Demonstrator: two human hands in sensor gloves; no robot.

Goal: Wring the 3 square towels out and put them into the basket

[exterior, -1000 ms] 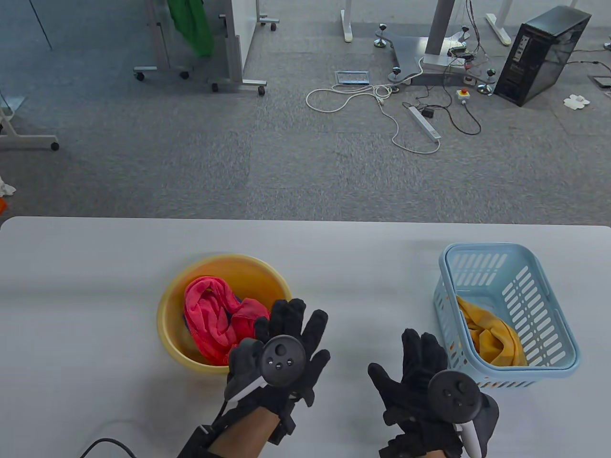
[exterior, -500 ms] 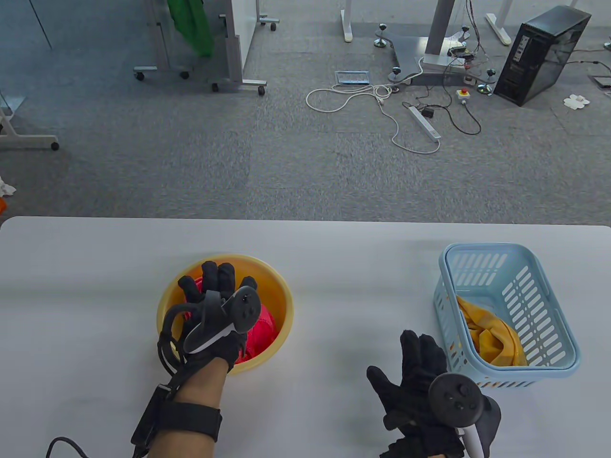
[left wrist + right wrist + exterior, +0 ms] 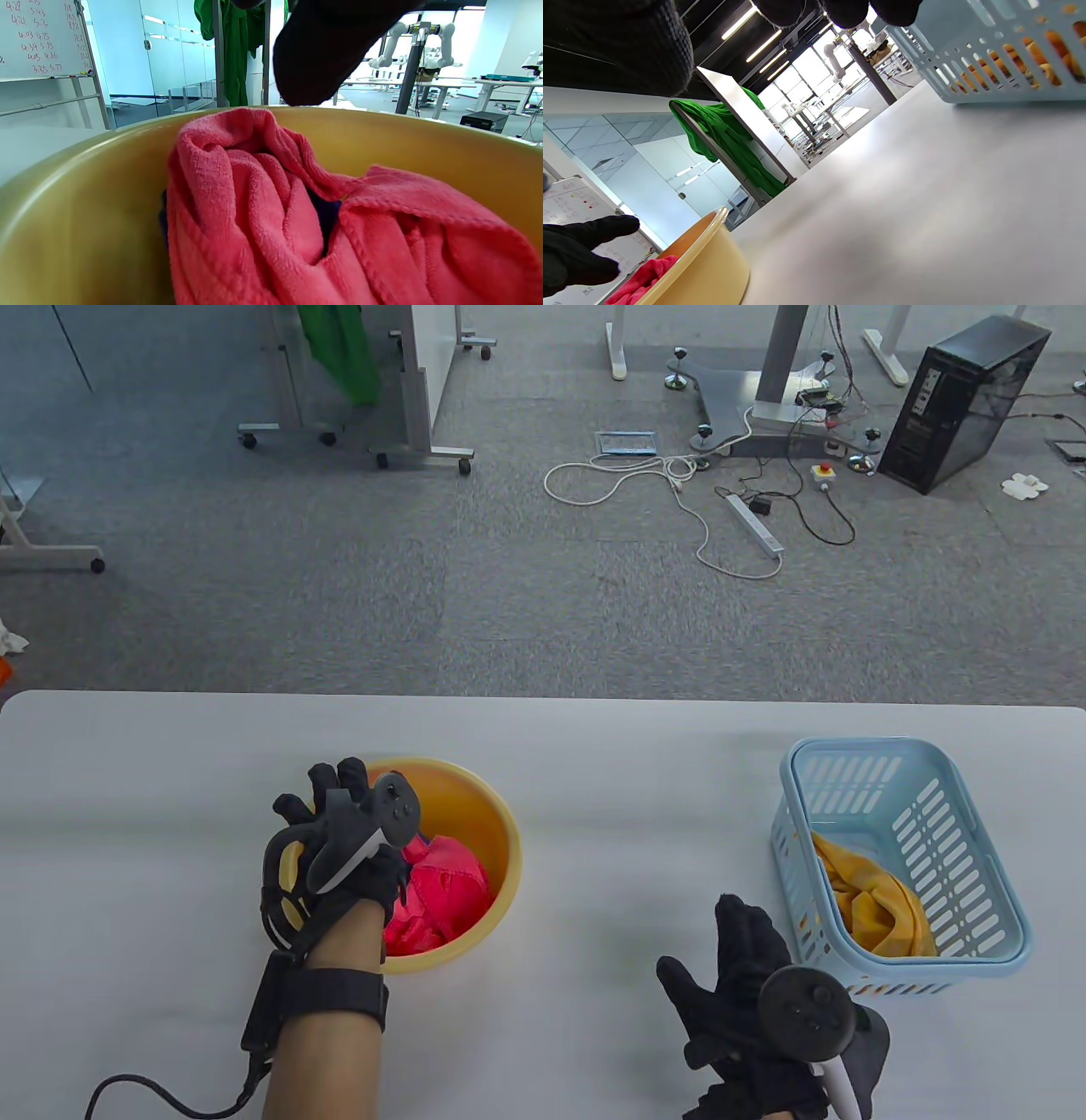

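Overhead: white surface (image 3: 594,780) carrying yellow basin (image 3: 501,831) at left and light-blue slotted basket (image 3: 1001,937) at right, well apart. Left hand (image 3: 339,848) over the basin's left rim, tracker on its back, fingers bent toward the far-left rim; whether grasping anything hidden by hand and tracker from above. Pink towel (image 3: 441,891) bunched inside the basin, just beside that hand. Yellow towel (image 3: 874,912) crumpled in the basket's near half. Right hand (image 3: 747,984) low on the bare surface between basin and basket, fingers extended and relaxed, grasping nothing.

Left wrist view, from inside the basin: pink towel (image 3: 297,220) in close folds filling the lower frame, terry texture plain; dark blue cloth (image 3: 328,214) glimpsed in a gap between the folds, not seen from above. One gloved fingertip (image 3: 322,55) hanging above the towel, apart from it; other fingers out of frame, so grip on the rim not confirmed.

Right wrist view, tilted: basket wall (image 3: 988,51) at upper right with yellow towel (image 3: 1031,55) showing through the slots; basin (image 3: 708,262) at lower left with a pink towel edge (image 3: 645,279) above its rim. Left hand's fingers (image 3: 589,241) seen from the side, stretched out over the basin.
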